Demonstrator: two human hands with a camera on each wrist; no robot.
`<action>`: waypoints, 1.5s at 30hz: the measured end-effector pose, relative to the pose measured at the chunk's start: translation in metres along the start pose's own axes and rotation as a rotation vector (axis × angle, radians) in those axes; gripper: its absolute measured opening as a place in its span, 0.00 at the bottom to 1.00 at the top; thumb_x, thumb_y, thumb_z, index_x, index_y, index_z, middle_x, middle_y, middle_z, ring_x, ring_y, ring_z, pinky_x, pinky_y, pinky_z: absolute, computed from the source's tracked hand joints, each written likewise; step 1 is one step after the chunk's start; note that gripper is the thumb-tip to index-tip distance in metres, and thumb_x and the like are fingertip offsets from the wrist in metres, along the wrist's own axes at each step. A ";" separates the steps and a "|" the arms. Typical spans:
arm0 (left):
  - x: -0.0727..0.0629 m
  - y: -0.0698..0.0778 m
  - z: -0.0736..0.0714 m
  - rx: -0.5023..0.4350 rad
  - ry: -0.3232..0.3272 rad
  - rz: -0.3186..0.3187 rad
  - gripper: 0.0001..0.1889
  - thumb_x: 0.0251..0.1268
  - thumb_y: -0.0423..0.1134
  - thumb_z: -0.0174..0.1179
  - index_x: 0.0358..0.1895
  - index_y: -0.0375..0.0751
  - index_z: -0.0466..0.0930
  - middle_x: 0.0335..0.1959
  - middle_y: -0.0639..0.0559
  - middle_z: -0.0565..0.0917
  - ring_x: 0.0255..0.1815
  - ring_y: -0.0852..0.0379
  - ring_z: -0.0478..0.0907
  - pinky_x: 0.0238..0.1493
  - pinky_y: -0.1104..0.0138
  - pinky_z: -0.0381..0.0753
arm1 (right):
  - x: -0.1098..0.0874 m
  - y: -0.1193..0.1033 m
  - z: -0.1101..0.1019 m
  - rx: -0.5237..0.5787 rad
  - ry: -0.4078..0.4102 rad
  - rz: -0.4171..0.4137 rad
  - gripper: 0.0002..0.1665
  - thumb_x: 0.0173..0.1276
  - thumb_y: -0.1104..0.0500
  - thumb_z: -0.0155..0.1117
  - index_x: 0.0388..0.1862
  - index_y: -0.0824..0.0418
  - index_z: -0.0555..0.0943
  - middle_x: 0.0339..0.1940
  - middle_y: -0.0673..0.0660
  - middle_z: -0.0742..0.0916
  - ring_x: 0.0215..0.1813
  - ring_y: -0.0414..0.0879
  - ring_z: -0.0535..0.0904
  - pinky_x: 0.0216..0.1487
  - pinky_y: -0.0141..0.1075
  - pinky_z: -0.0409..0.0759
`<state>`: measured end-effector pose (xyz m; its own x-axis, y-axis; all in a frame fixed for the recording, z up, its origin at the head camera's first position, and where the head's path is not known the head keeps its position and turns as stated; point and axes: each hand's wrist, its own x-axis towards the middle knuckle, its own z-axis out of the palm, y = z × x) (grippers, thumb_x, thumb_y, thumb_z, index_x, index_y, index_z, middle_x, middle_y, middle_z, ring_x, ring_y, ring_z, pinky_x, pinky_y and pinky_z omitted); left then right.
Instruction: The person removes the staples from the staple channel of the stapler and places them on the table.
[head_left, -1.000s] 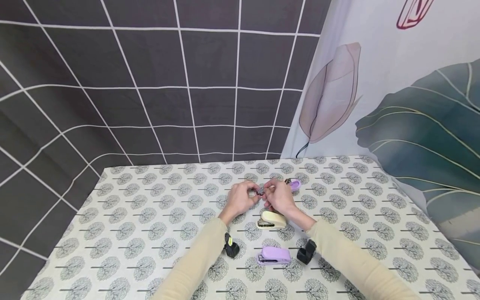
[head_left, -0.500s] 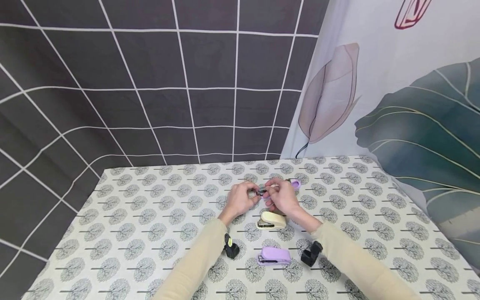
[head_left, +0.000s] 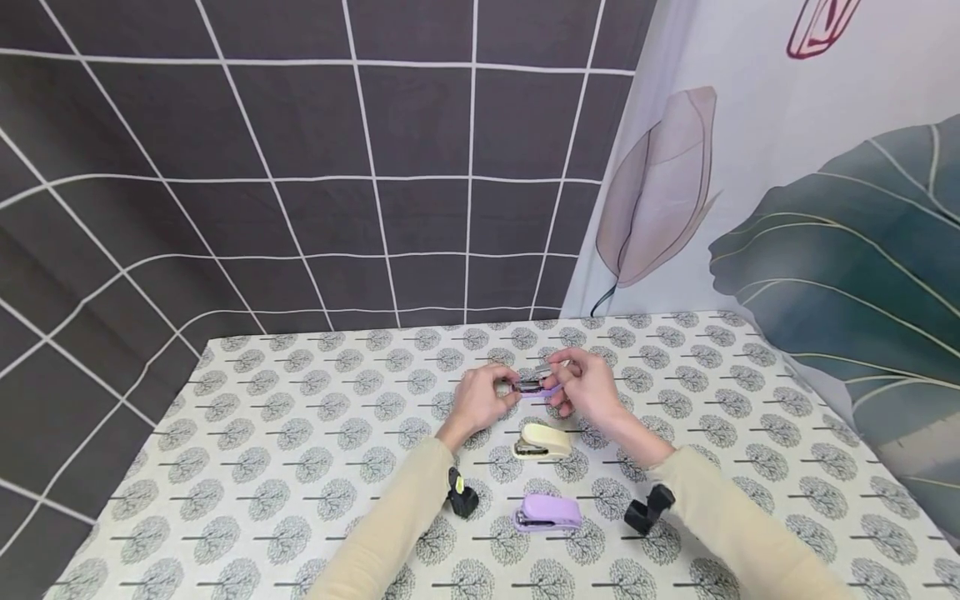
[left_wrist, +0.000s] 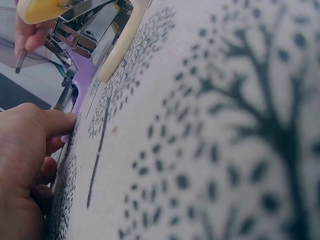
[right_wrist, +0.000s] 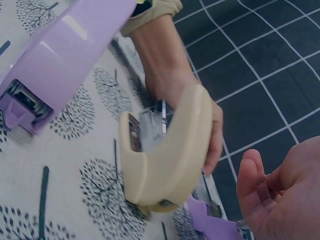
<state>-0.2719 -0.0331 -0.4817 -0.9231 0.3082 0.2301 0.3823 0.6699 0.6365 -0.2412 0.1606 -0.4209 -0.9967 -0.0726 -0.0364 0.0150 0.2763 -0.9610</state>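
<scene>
My left hand [head_left: 482,396] pinches the left end of a purple stapler [head_left: 536,395] lying opened out, its metal channel showing. In the left wrist view, thumb and fingers of the left hand [left_wrist: 30,150] press together on the end of that purple stapler [left_wrist: 84,75]. My right hand [head_left: 591,387] is at the stapler's other end and hides part of it. Between its fingertips it pinches a thin grey metal strip [left_wrist: 20,61], like a row of staples. In the right wrist view the right hand [right_wrist: 285,195] has its fingers bent; the strip is out of sight there.
A cream stapler [head_left: 543,442] stands just in front of the hands. Nearer the body is a second, closed purple stapler [head_left: 550,510]. Both lie between the forearms on the tree-print cloth [head_left: 300,475]. A dark gridded curtain [head_left: 315,217] hangs behind the table.
My right hand has moved to the right, away from the left hand, with the metal strip. More of the stapler's channel shows between the hands. My left hand has stayed in place.
</scene>
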 end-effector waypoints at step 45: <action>-0.002 0.003 -0.002 -0.021 -0.022 -0.034 0.13 0.58 0.41 0.72 0.47 0.49 0.87 0.49 0.55 0.85 0.26 0.64 0.70 0.30 0.69 0.71 | -0.002 0.027 -0.089 0.096 0.115 0.145 0.22 0.78 0.66 0.51 0.66 0.75 0.65 0.32 0.54 0.88 0.24 0.40 0.80 0.27 0.34 0.82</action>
<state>-0.2690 -0.0331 -0.4793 -0.9344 0.3001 0.1920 0.3493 0.6658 0.6592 -0.2455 0.2540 -0.4225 -0.9860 0.0728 -0.1501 0.1612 0.1826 -0.9699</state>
